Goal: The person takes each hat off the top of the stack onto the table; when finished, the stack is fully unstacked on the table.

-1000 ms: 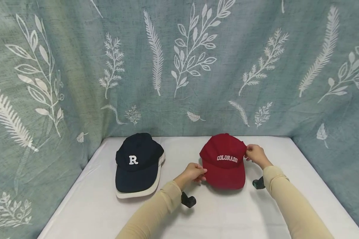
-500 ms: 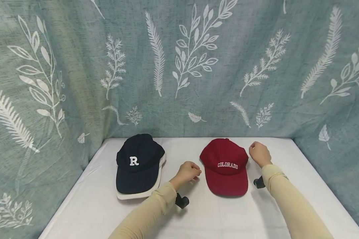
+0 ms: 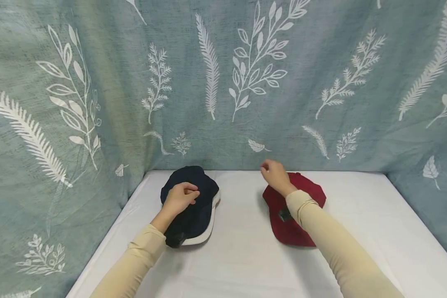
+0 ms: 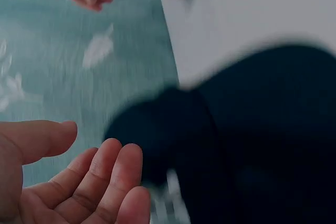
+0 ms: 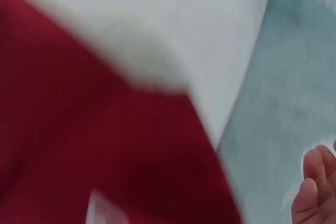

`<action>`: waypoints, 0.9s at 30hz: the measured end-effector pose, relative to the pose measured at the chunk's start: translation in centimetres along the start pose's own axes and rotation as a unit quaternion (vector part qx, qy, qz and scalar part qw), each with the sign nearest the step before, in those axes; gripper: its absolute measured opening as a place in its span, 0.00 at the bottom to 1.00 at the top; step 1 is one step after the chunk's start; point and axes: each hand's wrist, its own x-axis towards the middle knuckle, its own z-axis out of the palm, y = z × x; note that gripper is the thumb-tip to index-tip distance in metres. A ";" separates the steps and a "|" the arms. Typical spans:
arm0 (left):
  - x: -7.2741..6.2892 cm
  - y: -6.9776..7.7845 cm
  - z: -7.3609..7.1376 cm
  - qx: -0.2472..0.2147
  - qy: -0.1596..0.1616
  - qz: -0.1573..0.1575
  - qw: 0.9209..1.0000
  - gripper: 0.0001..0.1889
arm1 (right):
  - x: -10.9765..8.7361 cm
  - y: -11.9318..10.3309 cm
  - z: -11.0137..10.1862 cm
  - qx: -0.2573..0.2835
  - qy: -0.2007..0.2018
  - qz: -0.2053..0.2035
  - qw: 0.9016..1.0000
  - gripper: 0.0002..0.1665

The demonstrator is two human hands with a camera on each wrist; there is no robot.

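A navy baseball cap is stacked on a white cap whose brim edge shows beneath it. My left hand hovers over the navy cap, fingers loosely bent and holding nothing. In the left wrist view the fingers appear apart from the navy cap. To the right lies a red baseball cap, partly covered by my right arm. Past its upper left edge is my right hand, with nothing in it. The right wrist view has the red cap blurred, with relaxed fingertips at the corner.
The caps rest on a white cloth-covered table. A green leaf-patterned curtain rises behind the table and along its sides. A black wrist device sits below my right wrist, another below my left.
A second ago both hands held the red cap, by brim and crown. They have let go, and the cap settled flat. Both hands moved left, the left one to above the navy cap.
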 end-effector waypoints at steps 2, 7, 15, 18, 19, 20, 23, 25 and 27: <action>-0.6 -1.3 -1.5 0.008 0.014 -0.008 1.000 0.12 | 0.2 -1.2 1.8 0.006 -0.020 -0.002 1.000 0.13; -1.8 -5.2 -3.7 0.039 0.034 -0.046 0.998 0.13 | 0.4 -3.9 6.1 0.015 -0.055 -0.004 0.998 0.11; -3.3 -9.6 -3.1 0.061 -0.017 -0.138 0.988 0.21 | 0.2 -6.5 10.0 0.043 -0.148 0.028 0.988 0.16; -3.4 -9.9 -2.7 0.034 -0.015 -0.157 0.987 0.20 | 0.3 -6.9 10.7 0.064 -0.147 0.041 0.986 0.17; -3.4 -9.9 -2.6 0.025 -0.012 -0.163 0.986 0.20 | 0.3 -7.0 10.9 0.069 -0.141 0.045 0.987 0.17; -3.5 -9.9 -2.6 0.016 -0.007 -0.168 0.986 0.19 | 0.4 -7.2 11.0 0.072 -0.134 0.045 0.987 0.16; -3.6 -10.1 -2.9 -0.006 0.003 -0.179 0.984 0.19 | 0.6 -7.7 11.5 0.074 -0.113 0.040 0.990 0.12; -3.8 -10.2 -3.3 -0.033 0.006 -0.185 0.982 0.19 | 0.7 -8.1 11.9 0.074 -0.100 0.033 0.992 0.11; -3.9 -10.4 -3.6 -0.071 0.008 -0.192 0.979 0.18 | 0.8 -8.5 12.2 0.079 -0.085 0.022 0.993 0.10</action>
